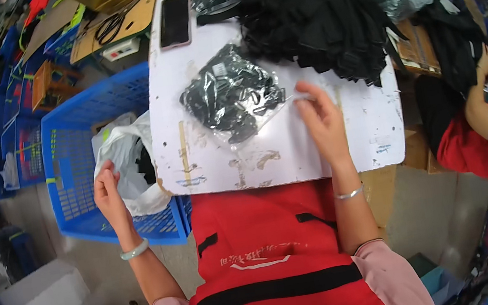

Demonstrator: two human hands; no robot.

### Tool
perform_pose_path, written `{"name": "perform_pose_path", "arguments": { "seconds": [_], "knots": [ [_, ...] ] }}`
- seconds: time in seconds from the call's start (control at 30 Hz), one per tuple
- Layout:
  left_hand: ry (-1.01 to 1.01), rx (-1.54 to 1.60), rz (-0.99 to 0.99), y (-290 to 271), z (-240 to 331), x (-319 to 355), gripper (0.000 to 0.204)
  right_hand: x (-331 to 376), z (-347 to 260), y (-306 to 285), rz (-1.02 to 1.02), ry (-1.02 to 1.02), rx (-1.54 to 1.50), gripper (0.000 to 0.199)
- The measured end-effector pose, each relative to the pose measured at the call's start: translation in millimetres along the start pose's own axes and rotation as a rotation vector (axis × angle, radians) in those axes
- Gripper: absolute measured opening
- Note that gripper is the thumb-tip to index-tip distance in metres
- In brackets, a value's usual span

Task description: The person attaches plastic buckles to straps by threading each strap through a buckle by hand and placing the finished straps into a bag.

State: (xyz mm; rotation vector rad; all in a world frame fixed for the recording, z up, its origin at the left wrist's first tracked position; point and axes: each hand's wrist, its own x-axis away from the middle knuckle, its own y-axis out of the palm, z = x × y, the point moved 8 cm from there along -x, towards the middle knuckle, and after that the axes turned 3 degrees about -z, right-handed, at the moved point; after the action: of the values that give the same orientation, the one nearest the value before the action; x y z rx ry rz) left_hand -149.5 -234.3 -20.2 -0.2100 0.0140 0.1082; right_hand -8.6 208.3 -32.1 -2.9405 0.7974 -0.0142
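A clear plastic bag stuffed with black fabric point(231, 93) lies on the white table point(344, 150). My right hand point(320, 119) rests on the table beside it, its fingertips pinching the bag's right edge. My left hand point(108, 192) reaches down over the blue plastic crate point(77, 152) at my left and touches a white plastic bag point(124, 154) inside it. A pale bangle circles my left wrist and a silver one my right.
A big pile of black garments point(312, 16) tied with a neon-yellow strip fills the table's far side. A dark phone point(174, 21) lies at the far left corner. Another person in red point(480, 130) sits at the right. More blue crates stand at the far left.
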Motion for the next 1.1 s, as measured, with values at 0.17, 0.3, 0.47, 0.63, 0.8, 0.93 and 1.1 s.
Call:
{"name": "perform_pose_path", "arguments": {
  "seconds": [0.17, 0.3, 0.47, 0.63, 0.8, 0.93, 1.1],
  "knots": [
    [0.102, 0.004, -0.265, 69, 8, 20, 0.015, -55, -74, -26, 0.353, -0.435, 0.699, 0.037],
    [0.189, 0.04, -0.437, 128, 31, 43, 0.012, -73, -75, -35, 0.336, -0.423, 0.799, 0.028],
    [-0.44, 0.449, -0.752, 208, 0, 102, 0.027, -3, -50, 14, 0.094, -0.208, 0.367, 0.021],
    [-0.627, 0.662, -0.964, 264, 1, 146, 0.033, 69, 3, 56, -0.115, 0.016, -0.007, 0.02],
    [-0.513, 0.566, -0.851, 235, 13, 145, 0.023, 79, 11, 47, -0.262, 0.059, 0.011, 0.02],
    [-0.534, 0.29, -1.098, 205, 5, 166, 0.019, 70, 3, 66, -0.405, 0.365, -0.566, 0.026],
    [-0.611, 0.298, -0.726, 127, -39, 133, 0.013, 24, -69, -14, -0.15, -0.142, -0.982, 0.023]
  ]
}}
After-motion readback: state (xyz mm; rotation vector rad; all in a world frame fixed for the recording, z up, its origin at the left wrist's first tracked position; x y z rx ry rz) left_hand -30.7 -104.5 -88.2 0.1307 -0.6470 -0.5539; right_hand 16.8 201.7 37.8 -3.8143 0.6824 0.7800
